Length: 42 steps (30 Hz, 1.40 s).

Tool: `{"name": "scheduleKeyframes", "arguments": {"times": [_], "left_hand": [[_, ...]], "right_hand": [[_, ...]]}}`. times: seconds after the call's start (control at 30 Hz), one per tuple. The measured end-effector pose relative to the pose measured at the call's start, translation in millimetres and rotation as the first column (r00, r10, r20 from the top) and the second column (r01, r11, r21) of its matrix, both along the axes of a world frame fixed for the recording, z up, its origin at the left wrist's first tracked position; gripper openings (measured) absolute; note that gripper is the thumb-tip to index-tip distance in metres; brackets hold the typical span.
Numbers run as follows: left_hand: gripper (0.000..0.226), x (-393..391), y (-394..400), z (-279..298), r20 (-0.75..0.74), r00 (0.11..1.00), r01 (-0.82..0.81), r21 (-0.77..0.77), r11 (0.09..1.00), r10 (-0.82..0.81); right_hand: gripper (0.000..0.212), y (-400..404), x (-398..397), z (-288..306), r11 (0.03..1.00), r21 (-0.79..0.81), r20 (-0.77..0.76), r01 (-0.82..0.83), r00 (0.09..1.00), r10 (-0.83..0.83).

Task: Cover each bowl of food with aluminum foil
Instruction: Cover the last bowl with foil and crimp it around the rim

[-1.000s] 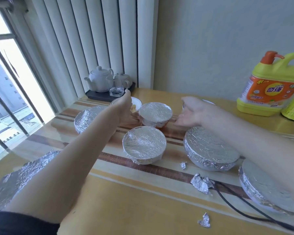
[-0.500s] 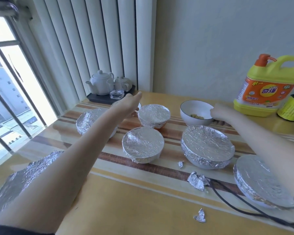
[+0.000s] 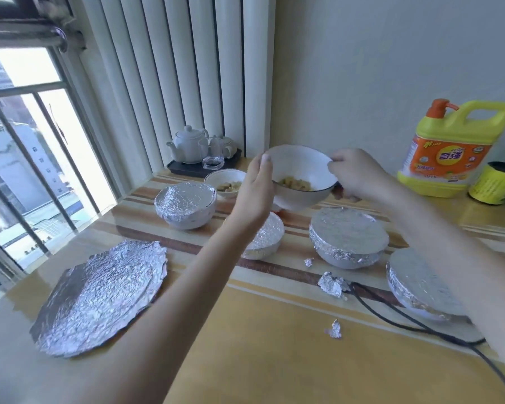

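Now R hand (image 3: pixel 354 177) grips uncovered bowl (image 3: pixel 299 176) above table, L hand (image 3: pixel 255 193) beside.

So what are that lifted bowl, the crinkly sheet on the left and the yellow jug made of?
The lifted bowl looks like glazed ceramic: smooth, glossy white with a thin dark rim. The crinkly sheet is surely aluminum foil, silvery and creased all over. The yellow jug appears to be moulded plastic, with an orange pump top.

White bowl (image 3: pixel 301 170), silver foil sheet (image 3: pixel 99 295), brown-striped table (image 3: pixel 274 269).
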<state>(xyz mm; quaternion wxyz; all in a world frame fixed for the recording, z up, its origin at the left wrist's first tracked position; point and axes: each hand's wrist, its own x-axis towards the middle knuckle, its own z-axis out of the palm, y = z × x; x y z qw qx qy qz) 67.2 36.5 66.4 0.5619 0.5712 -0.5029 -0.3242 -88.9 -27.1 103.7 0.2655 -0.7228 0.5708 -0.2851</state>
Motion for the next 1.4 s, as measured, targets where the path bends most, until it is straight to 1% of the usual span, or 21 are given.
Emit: {"name": "scheduleKeyframes", "arguments": {"times": [0.1,0.27,0.4,0.53,0.57,0.6,0.63,0.67,0.7,0.73,0.77,0.8,0.83,0.87,0.93,1.03,1.1,1.17,1.27,1.33,1.4], "left_hand": [[0.034,-7,63,-18,-0.124,0.968,-0.225,-0.023,0.974,0.220],[0.038,4,139,-63,-0.177,0.905,-0.389,0.024,0.921,0.387],[0.040,19,165,-90,-0.138,0.891,-0.421,0.105,0.901,0.432],[0.039,29,178,-99,-0.018,0.932,-0.360,0.077,0.930,0.362],[0.039,34,182,-98,0.043,0.934,-0.355,0.040,0.934,0.354],[0.039,43,185,-99,0.152,0.910,-0.387,-0.023,0.922,0.386],[0.039,55,188,-101,0.300,0.847,-0.434,-0.088,0.897,0.439],[0.039,72,189,-102,0.484,0.736,-0.477,-0.126,0.870,0.474],[0.040,90,189,-104,0.655,0.607,-0.512,-0.112,0.852,0.451],[0.040,108,189,-106,0.786,0.500,-0.549,-0.038,0.835,0.364],[0.037,122,191,-106,0.852,0.456,-0.584,0.067,0.809,0.259],[0.031,130,192,-107,0.859,0.471,-0.605,0.149,0.782,0.201],[0.027,135,194,-107,0.839,0.502,-0.617,0.178,0.767,0.208],[0.026,137,194,-107,0.819,0.513,-0.631,0.155,0.760,0.259],[0.025,137,195,-107,0.803,0.467,-0.653,0.032,0.757,0.369],[0.020,138,199,-100,0.611,0.474,-0.665,-0.224,0.713,0.634],[0.020,142,200,-83,0.476,0.493,-0.684,-0.305,0.662,0.728],[0.020,151,197,-69,0.337,0.562,-0.701,-0.291,0.651,0.756],[0.019,166,192,-55,0.067,0.703,-0.692,-0.167,0.702,0.708],[0.019,168,190,-50,-0.131,0.761,-0.647,-0.097,0.756,0.635],[0.021,162,190,-46,-0.237,0.789,-0.596,-0.077,0.799,0.566]], "right_hand": [[0.021,49,18,-17,0.986,0.114,0.083,-0.120,0.990,0.111],[0.027,118,35,-60,0.956,0.174,0.091,-0.236,0.971,0.223],[0.029,149,46,-91,0.949,0.189,0.119,-0.253,0.965,0.234],[0.034,154,50,-111,0.974,0.059,0.014,-0.217,0.976,0.216],[0.036,154,50,-113,0.976,0.026,0.003,-0.217,0.976,0.217],[0.037,153,48,-115,0.977,-0.001,-0.010,-0.214,0.977,0.214],[0.036,154,47,-115,0.979,-0.026,-0.019,-0.202,0.979,0.202],[0.035,154,45,-114,0.982,-0.064,-0.020,-0.179,0.984,0.178],[0.035,154,43,-112,0.982,-0.110,-0.008,-0.155,0.988,0.155],[0.034,154,41,-109,0.977,-0.159,0.012,-0.140,0.990,0.144],[0.034,154,40,-107,0.970,-0.203,0.031,-0.133,0.989,0.142],[0.033,154,40,-106,0.963,-0.237,0.047,-0.128,0.989,0.143],[0.031,154,41,-105,0.958,-0.258,0.058,-0.129,0.987,0.148],[0.029,154,42,-104,0.953,-0.272,0.064,-0.136,0.985,0.159],[0.027,155,45,-103,0.944,-0.289,0.065,-0.156,0.981,0.182],[0.025,153,47,-103,0.945,-0.289,0.080,-0.153,0.980,0.183],[0.023,148,47,-102,0.938,-0.321,0.081,-0.130,0.983,0.164],[0.022,145,47,-98,0.926,-0.364,0.072,-0.102,0.988,0.137],[0.018,144,55,-85,0.922,-0.381,0.157,-0.069,0.978,0.138],[0.014,146,67,-74,0.942,-0.317,0.268,-0.112,0.942,0.203],[0.016,148,84,-63,0.957,-0.158,0.424,-0.242,0.859,0.287]]}}
